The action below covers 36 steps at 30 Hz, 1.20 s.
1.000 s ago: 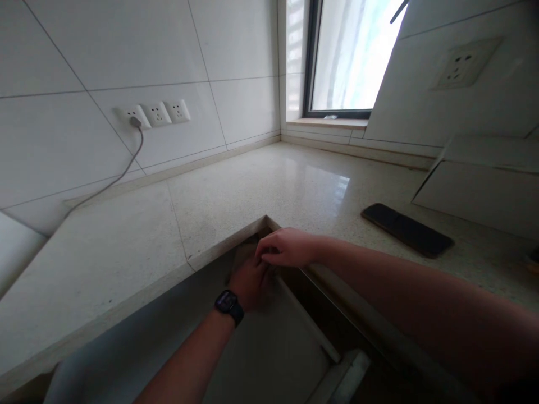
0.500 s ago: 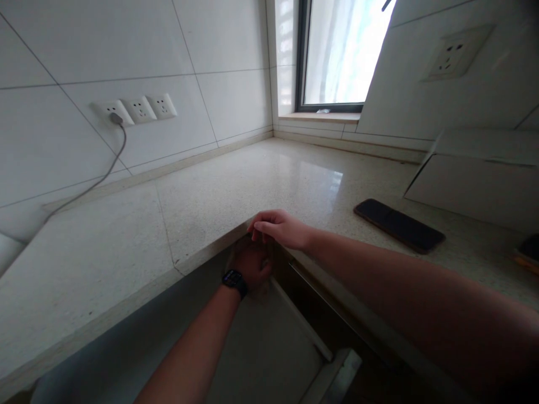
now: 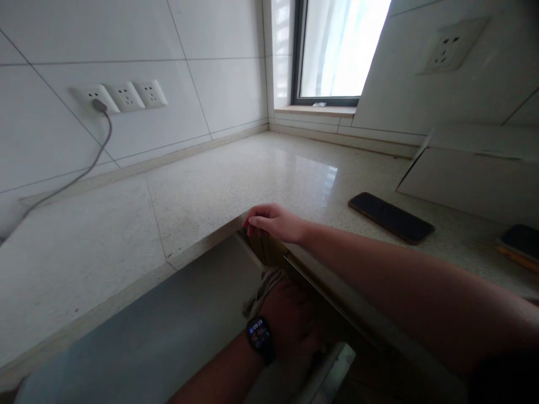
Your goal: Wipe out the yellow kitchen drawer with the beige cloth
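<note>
Head view, as I receive it remotely: the one camera, worn on the person's head, faces forward and obliquely down across the bench [image 3: 202,196] to a wall corner [image 3: 265,84] and window [image 3: 332,50]. I see the left hand [image 3: 290,317] and right hand [image 3: 273,222] at close range, below centre, with the window farther off.

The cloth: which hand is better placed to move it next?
Probably the left hand: it touches the cloth, while the right hand is up by the counter edge, apart from the cloth.
</note>
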Tool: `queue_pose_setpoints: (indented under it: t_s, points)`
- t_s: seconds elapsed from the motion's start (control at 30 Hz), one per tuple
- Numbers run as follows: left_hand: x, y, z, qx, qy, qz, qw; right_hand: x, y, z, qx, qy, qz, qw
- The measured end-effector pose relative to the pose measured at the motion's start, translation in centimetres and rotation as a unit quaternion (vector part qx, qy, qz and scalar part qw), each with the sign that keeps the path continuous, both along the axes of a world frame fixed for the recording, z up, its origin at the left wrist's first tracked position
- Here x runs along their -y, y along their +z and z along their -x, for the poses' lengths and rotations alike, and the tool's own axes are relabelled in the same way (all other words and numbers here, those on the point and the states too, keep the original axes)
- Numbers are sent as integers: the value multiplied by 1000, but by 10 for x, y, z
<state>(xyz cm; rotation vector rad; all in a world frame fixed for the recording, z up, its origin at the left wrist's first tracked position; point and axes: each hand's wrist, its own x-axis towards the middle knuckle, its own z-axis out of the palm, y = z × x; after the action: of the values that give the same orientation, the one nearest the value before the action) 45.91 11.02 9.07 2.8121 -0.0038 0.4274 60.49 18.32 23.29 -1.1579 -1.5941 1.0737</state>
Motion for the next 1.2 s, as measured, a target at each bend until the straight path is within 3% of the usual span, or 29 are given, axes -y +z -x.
queue_pose_setpoints:
  t_s: [0.1,0.27,0.37,0.43,0.53,0.73,0.83,0.9,1.0,1.2]
  points:
    - [-36,4,1,-10,-34,-41,999,1,-1,0,18,3,-7,1000]
    - [-116,15,6,-9,68,-32,997,1,-2,0,27,9,-4,1000]
    - [-139,20,7,21,121,0,992,0,-3,1,37,14,-11,999]
    - [-135,22,6,25,159,4,987,-1,-3,1,43,15,-14,999]
    - [-104,25,4,19,181,2,983,-2,-2,2,48,14,-8,999]
    - [-5,20,1,-7,124,27,992,-2,-1,2,75,20,-15,997]
    - [19,13,1,5,103,45,994,-1,-1,2,79,26,-16,996]
    - [17,11,3,-1,73,27,997,-1,0,2,92,25,-15,995]
    - [-7,13,6,-19,37,-17,999,1,1,2,114,17,-19,993]
    - [-84,26,7,-38,120,-33,991,3,1,3,131,27,-29,991]
